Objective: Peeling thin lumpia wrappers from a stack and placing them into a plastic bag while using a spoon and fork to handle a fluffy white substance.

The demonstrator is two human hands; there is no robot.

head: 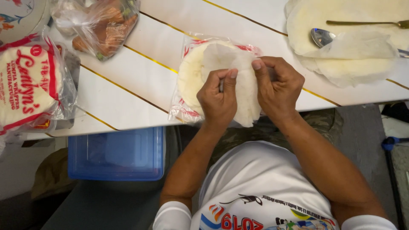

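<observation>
From my remote seat I see a white surface (140, 72) crossed by thin gold lines filling the upper part of the view. Below its near edge sits a blue plastic container (117, 153) with a lid. At the far left lies a sealed clear package (30, 83) of round white wrappers, its front label a circle framed and lettered in red. At the upper right, a stack of loose round wrappers (341, 42) is spread flat, with a silver spoon (320, 36) and a gold-coloured utensil (366, 23) lying on it. Near the top left is a knotted clear bag (100, 25) holding orange and brownish pieces; I think they are cut vegetables, but the glare on the plastic makes it hard to tell. In the middle, an opened clear package with red trim (191, 81) holds a round pile of wrappers. Over it, my left hand (218, 100) and right hand (279, 91) each pinch the edge of one thin white wrapper (245, 91), the grip narrow, thumbs against forefingers, with the sheet hanging between them just above the open pack.
</observation>
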